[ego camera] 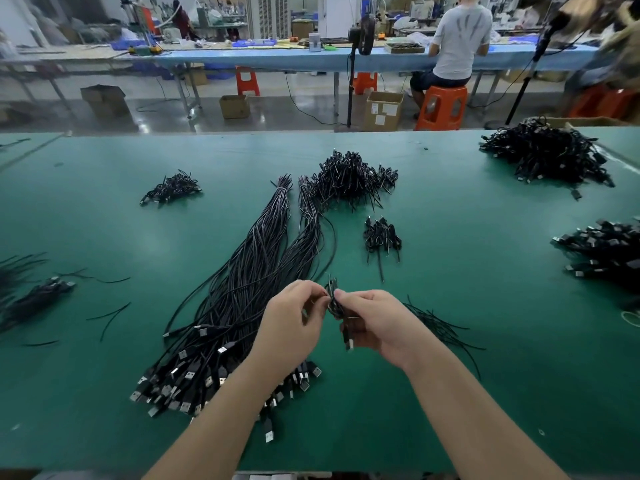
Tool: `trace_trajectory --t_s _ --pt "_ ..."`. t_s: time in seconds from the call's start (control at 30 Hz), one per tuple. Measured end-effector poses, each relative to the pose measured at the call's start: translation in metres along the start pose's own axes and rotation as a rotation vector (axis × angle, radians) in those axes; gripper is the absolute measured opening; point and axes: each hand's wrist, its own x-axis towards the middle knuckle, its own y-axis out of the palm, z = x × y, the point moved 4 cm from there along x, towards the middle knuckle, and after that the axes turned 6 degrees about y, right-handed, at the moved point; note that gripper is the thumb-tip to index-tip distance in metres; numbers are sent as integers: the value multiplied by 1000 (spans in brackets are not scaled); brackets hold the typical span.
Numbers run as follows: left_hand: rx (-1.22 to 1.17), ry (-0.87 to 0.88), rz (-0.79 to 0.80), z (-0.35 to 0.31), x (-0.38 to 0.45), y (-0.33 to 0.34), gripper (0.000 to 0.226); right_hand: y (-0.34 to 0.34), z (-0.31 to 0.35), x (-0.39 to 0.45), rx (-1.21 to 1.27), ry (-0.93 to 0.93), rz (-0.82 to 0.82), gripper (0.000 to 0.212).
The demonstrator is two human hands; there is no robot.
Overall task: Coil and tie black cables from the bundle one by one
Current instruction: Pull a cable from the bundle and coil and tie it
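Coiled black cable (337, 306) was pinched between left hand (294, 320) and right hand (375, 322), above the bundle (242, 289) on the green surface (450, 237).

Beside the long bundle (249, 271), the coiled cable (337, 306) is mostly hidden between the right hand (377, 323) and the left hand (291, 323); any tie is too small to tell; the bundle's plugs vanish beneath the left forearm.

Factory floor, long workbenches (263, 58), cable piles (543, 155)
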Motion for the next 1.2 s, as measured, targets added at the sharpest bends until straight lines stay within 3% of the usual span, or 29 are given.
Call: trace_trajectory --t_s 0.2,0.33,0.43,0.57,0.63,0.77,0.83,0.93,1.03,1.2 --pt "7 38 14 -9 0 -2 7 -4 1 -1 37 -17 56 20" --pt "-57 -120 31 -8 -1 -1 12 -6 0 0 -70 -105 37 15" --pt "-68 -261 100 -4 -1 2 14 -9 3 0 -266 -204 -65 13" --pt "-10 -389 202 -1 1 4 13 -7 5 1 -465 -305 -158 40" --pt "-30 -465 231 2 1 7 14 -4 3 1 -501 -332 -179 40" --pt "-281 -628 139 10 1 12 18 1 5 -3 -396 -375 -197 35" --pt "-385 -677 78 12 2 13 17 2 4 -1 -327 -356 -182 25" --pt "-508 -742 -5 14 3 13 15 4 2 1 -160 -298 -126 28" --pt "-437 -678 -2 11 3 10 14 1 1 -1 -24 -269 -145 31" --pt "-42 -297 24 -11 1 7 14 -3 -2 3 22 -87 -167 27"
